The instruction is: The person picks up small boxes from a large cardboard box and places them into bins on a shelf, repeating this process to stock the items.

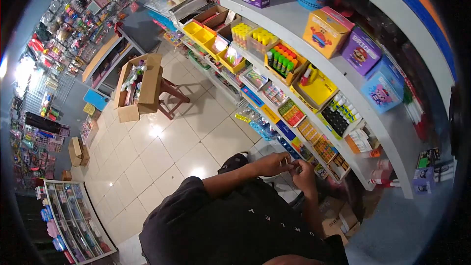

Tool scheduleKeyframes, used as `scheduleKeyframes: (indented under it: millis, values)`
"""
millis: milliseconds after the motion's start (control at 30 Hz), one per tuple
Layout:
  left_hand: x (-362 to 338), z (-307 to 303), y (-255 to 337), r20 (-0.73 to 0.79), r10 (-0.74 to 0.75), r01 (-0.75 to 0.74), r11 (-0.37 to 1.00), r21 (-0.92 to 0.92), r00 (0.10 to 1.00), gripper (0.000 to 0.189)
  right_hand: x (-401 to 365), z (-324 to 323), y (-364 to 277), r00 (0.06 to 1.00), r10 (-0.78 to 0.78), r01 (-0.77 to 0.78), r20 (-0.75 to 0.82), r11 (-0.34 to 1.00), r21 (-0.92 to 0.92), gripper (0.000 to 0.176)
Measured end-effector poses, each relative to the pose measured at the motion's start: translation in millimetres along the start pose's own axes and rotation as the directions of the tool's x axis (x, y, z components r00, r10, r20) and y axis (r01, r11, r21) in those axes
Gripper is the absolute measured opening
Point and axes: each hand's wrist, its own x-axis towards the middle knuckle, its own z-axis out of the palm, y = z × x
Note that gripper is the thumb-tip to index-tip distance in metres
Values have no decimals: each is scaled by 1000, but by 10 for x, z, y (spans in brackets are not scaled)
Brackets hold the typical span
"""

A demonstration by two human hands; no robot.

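My left hand (274, 164) and my right hand (304, 176) meet in front of my chest, beside the shelf's lower right end. The fingers of both are bent and pinched together at the tips. Whatever lies between them is too small to make out. Close beyond the hands are small boxes of yellow and orange packets (324, 148) on the shelf. Trays of colourful sticks (292, 113) stand a little farther along the same row.
Gray shelving (294, 24) curves along the right, carrying glue sticks (282, 61), a yellow bin (316, 88) and brick toy boxes (326, 33). An open cardboard box (149, 86) rests on a brown stool (171, 99). Cartons (338, 218) lie by my right arm.
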Motion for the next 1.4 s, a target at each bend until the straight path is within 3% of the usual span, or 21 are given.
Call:
scheduleKeyframes:
  millis: [133, 267, 400, 433, 500, 600, 667, 800, 933, 1033, 1067, 1100, 1133, 1233, 1400]
  values:
    - [-19, -296, -127, 16, 11, -11, 999, -33, 1000, 31, 234, 130, -196, 997, 79, -79, 3, 997, 16, 16]
    - [19, -951, -68, 149, -53, 46, 998, 50, 987, 33, 640, 474, -305, 995, 17, -17, -101, 1000, 5, 14]
    - [68, -1593, -289, 115, 33, -35, 999, 23, 993, 33, 1042, 858, -581, 986, 19, -9, -165, 998, 61, 14]
    - [106, -1764, -418, 121, 151, -154, 988, 17, 981, 32, 1153, 977, -648, 986, 16, -3, -165, 997, 77, 14]
    - [117, -2031, -625, 141, 134, -139, 990, 29, 981, 32, 1371, 1172, -829, 984, -33, 46, -174, 996, 74, 14]
    - [36, -2394, -677, 138, 77, -77, 997, -6, 987, 31, 1626, 1453, -936, 980, 6, 31, -198, 983, 179, 13]
    - [-70, -2601, -593, 100, 28, -22, 998, -63, 995, 28, 1803, 1517, -1068, 989, 69, -44, -128, 980, 194, 13]
    - [-149, -2909, -774, 238, -82, 71, 996, 55, 968, 30, 1978, 1765, -1051, 984, 125, -106, -128, 984, 144, 16]
    - [-106, -3050, -914, 236, 98, -110, 993, 37, 967, 23, 2019, 1781, -1318, 985, 101, -77, -137, 982, 172, 19]
    - [2, -3014, -923, 211, 152, -155, 988, -2, 966, 19, 1962, 1741, -1060, 980, 196, -178, -17, 921, 348, 24]
    - [55, -2977, -902, 197, 158, -160, 987, -5, 968, 19, 1948, 1695, -1019, 995, 98, -80, -36, 939, 336, 29]
    - [80, -2958, -873, 204, 99, -97, 995, -22, 974, 19, 1896, 1646, -1018, 988, 145, -116, -56, 929, 352, 31]
    - [116, -2922, -826, 150, 138, -146, 988, 43, 979, 19, 1908, 1564, -1123, 978, 191, -147, -83, 917, 370, 33]
    - [189, -2853, -750, 132, 118, -113, 993, -46, 984, 21, 1898, 1461, -1073, 956, 147, -5, -254, 874, 487, 31]
    - [228, -2876, -498, 170, 182, -175, 983, -54, 968, 31, 1879, 1366, -1275, 915, 239, -7, -326, 816, 578, 29]
